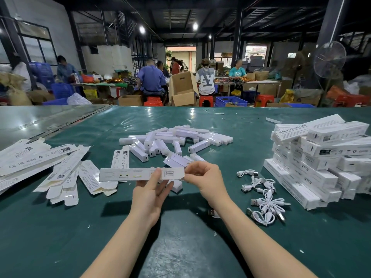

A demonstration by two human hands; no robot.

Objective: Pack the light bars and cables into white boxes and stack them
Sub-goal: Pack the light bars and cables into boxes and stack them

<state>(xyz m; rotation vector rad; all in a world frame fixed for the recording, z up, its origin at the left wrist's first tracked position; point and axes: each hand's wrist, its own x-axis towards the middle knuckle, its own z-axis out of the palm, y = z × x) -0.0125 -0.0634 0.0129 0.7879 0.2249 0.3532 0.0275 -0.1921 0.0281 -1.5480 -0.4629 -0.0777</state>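
Above the table (180, 247), both hands clamp one long white box (128, 174), held level. The left hand (149, 194) grips its middle, thumb in front; the right hand (206, 181) pinches its right end. Bars (176, 139) lie heaped just behind, cables (261, 197) to the right beside a stack (321, 157) of closed boxes, flat cartons (50, 167) to the left.

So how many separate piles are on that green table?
4: flat cartons left, light bars centre, cables right, packed boxes far right. No pile looks hidden.
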